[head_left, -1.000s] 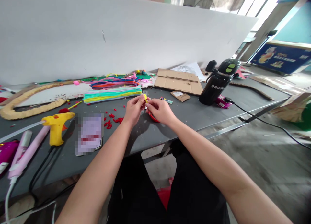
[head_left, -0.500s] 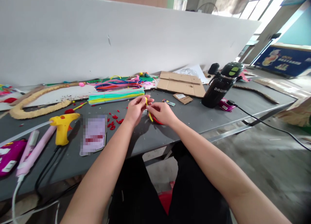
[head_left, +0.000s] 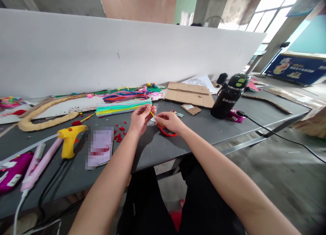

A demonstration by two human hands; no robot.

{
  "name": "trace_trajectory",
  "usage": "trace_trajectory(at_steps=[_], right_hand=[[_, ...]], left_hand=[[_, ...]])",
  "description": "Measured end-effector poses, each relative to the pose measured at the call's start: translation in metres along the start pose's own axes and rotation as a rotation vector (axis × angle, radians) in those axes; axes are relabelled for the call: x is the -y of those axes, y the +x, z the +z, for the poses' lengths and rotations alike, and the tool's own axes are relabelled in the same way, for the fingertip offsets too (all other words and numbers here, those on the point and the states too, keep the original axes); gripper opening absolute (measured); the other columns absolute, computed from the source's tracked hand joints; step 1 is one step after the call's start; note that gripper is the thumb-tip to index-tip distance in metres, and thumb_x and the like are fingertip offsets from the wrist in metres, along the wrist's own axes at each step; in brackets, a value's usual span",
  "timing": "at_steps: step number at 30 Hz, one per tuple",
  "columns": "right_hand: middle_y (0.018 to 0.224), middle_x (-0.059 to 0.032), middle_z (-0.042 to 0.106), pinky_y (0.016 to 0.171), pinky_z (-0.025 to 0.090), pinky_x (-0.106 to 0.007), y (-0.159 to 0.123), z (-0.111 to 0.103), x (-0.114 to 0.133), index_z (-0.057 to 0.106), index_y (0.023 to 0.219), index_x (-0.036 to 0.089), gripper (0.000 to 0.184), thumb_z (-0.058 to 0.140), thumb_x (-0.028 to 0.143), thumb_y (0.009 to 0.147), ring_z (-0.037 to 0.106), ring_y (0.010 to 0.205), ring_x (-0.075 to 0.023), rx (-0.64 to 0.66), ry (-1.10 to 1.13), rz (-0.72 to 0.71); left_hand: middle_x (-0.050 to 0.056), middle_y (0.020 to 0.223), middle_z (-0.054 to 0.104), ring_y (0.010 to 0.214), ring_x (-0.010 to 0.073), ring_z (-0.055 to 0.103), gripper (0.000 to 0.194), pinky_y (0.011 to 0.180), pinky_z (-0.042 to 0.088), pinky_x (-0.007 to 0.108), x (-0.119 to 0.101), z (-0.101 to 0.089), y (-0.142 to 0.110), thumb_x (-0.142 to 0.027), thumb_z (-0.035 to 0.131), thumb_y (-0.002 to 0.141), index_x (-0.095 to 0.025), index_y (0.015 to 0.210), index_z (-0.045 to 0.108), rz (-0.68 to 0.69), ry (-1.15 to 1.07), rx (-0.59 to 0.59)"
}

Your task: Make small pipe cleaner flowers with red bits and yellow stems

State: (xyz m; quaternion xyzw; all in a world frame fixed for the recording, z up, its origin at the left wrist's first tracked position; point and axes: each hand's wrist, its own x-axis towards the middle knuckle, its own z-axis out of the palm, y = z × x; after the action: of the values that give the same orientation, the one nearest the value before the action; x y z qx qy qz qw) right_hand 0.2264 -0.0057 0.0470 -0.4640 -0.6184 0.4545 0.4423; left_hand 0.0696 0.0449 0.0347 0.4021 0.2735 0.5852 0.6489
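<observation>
A yellow strip [head_left: 152, 114] is held just over the worktop [head_left: 201, 129], its long axis slanted from the far left toward the near right — the upper part pinched in the curled left hand [head_left: 140, 120], the lower gripped by the right hand's [head_left: 170, 122] closed fingertips, both equally near.
</observation>
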Motion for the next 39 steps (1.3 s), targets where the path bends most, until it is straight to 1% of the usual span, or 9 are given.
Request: trace_trajectory(at_steps=[5,7,14,20,24,26,29,33,39], right_hand=[[0.065,0.0009,0.065,0.062,0.048,-0.025,0.003,0.0,-0.005,0.066,0.08,0.015,0.028,0.068,0.043,0.082,0.059,0.06,-0.0119,-0.076,0.003,-0.02],[0.062,0.0024,0.062,0.059,0.046,-0.025,0.004,-0.001,-0.009,0.065,0.08,0.016,0.026,0.065,0.042,0.083,0.057,0.057,-0.0116,-0.102,-0.016,-0.039],[0.064,0.0002,0.066,0.063,0.044,-0.026,0.005,0.001,-0.006,0.066,0.078,0.018,0.031,0.057,0.045,0.091,0.057,0.059,-0.0125,-0.087,-0.287,-0.121],[0.062,-0.0003,0.066,0.059,0.043,-0.026,0.013,-0.001,-0.007,0.066,0.078,0.019,0.029,0.056,0.043,0.09,0.057,0.056,-0.0133,-0.048,-0.25,-0.025],[0.07,-0.0028,0.069,0.061,0.045,-0.026,0.017,-0.013,-0.012,0.068,0.08,0.017,0.027,0.055,0.039,0.091,0.058,0.06,-0.0134,-0.108,-0.253,-0.039],[0.084,-0.0057,0.073,0.066,0.048,-0.027,0.02,-0.016,-0.012,0.07,0.094,0.016,0.027,0.053,0.038,0.092,0.062,0.069,-0.0142,-0.132,-0.204,-0.068],[0.101,-0.0084,0.075,0.075,0.051,-0.03,0.023,-0.011,-0.01,0.069,0.111,0.017,0.036,0.056,0.045,0.092,0.066,0.082,-0.0167,-0.071,-0.183,-0.113],[0.098,-0.006,0.076,0.079,0.05,-0.03,0.027,0.004,-0.006,0.073,0.102,0.019,0.03,0.064,0.044,0.088,0.067,0.084,-0.0174,-0.011,-0.29,-0.221],[0.074,-0.002,0.073,0.068,0.047,-0.026,0.031,0.007,-0.005,0.071,0.081,0.019,0.023,0.057,0.035,0.091,0.064,0.067,-0.0149,-0.052,-0.397,-0.229]], left_hand=[[0.011,0.096,0.078,0.094,0.0211,0.075,0.039,0.09,0.055,0.034,0.004,0.004,-0.005,-0.037,0.09,0.066,-0.015,0.094,0.074,0.036,0.133,0.151],[0.012,0.094,0.078,0.095,0.0222,0.074,0.038,0.091,0.055,0.035,0.007,0.006,-0.006,-0.038,0.089,0.066,-0.014,0.092,0.074,0.048,0.164,0.146],[0.009,0.082,0.077,0.075,0.0159,0.072,0.041,0.074,0.057,0.027,0.002,0.0,0.0,-0.041,0.091,0.059,-0.013,0.084,0.075,0.155,0.157,-0.142],[0.007,0.079,0.077,0.066,0.0117,0.07,0.039,0.069,0.057,0.024,-0.012,-0.025,0.013,-0.039,0.091,0.059,-0.014,0.084,0.074,0.193,0.085,-0.344],[0.005,0.08,0.077,0.07,0.0121,0.072,0.037,0.068,0.056,0.023,-0.021,-0.039,0.018,-0.035,0.092,0.059,-0.016,0.084,0.073,0.198,0.006,-0.444],[0.005,0.08,0.077,0.072,0.0137,0.073,0.038,0.069,0.056,0.024,-0.022,-0.04,0.019,-0.035,0.092,0.058,-0.016,0.084,0.072,0.179,0.004,-0.43],[0.007,0.079,0.077,0.075,0.0162,0.073,0.042,0.074,0.057,0.027,-0.017,-0.034,0.017,-0.038,0.093,0.055,-0.015,0.083,0.073,0.178,0.043,-0.33],[0.008,0.083,0.077,0.083,0.0189,0.073,0.041,0.08,0.056,0.031,-0.01,-0.026,0.013,-0.042,0.091,0.06,-0.014,0.086,0.073,0.203,0.125,-0.197],[0.007,0.082,0.076,0.079,0.0178,0.071,0.04,0.077,0.055,0.031,-0.009,-0.025,0.013,-0.045,0.088,0.063,-0.016,0.084,0.071,0.214,0.213,-0.157]])
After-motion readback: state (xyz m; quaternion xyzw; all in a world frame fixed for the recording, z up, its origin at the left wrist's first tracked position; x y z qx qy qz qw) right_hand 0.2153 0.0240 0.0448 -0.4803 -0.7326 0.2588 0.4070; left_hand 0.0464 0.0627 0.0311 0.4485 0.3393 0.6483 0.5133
